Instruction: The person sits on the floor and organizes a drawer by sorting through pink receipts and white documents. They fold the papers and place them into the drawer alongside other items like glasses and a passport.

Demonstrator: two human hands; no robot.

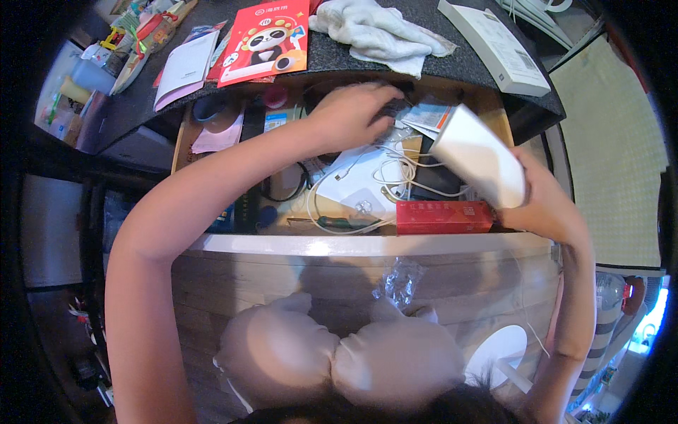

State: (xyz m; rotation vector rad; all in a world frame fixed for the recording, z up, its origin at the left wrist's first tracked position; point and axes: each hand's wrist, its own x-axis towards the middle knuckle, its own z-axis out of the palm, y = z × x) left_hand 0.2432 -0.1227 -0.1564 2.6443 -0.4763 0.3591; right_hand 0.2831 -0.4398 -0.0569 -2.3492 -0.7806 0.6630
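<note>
An open wooden drawer (pixel 318 245) full of odds and ends lies before me. Into its back part reaches my left hand (pixel 357 114), fingers curled down beside a dark, blurred item; whether it grips anything cannot be made out. My right hand (pixel 545 199) holds a white box (pixel 476 153), tilted over the drawer's right side. Just under that box sits a red carton (pixel 444 217) bearing writing. Tangled white cables (pixel 405 169) lie on white paper (pixel 344 183) in the middle. A green-handled screwdriver (pixel 339 222) rests near the drawer front.
On the dark countertop (pixel 328 53) above are a red panda-printed folder (pixel 267 45), a white cloth (pixel 376 34) and a long white box (pixel 495 50). A crumpled clear plastic wrapper (pixel 400 281) is below the drawer, near my knees. A round white base (pixel 498 352) stands at lower right.
</note>
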